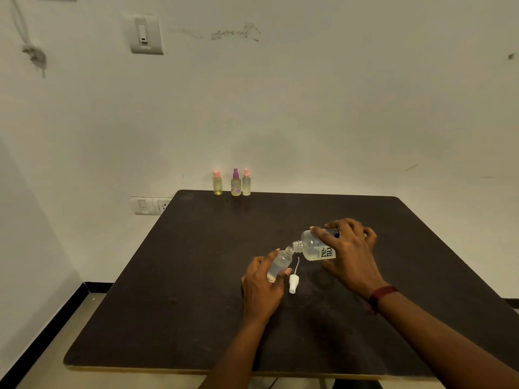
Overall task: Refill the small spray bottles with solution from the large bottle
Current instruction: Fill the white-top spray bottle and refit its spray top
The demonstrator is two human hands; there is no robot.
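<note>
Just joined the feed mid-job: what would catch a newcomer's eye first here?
Over the table, the right hand tips the large bottle, neck to neck, into a small bottle held by the left hand. A white spray cap lies beside them; three capped bottles stand at its far edge.

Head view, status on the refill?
Left hand grips small clear bottle, uncapped, tilted. Right hand tips large bottle, mouths close. Spray cap lies beside; nothing blocking.

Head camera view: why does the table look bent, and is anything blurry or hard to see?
In the head view, the wide-angle lens bows the table edges; light is dim and even, with soft shadows; the three far bottles look soft; the large bottle and small bottle are clear, its label readable.
</note>
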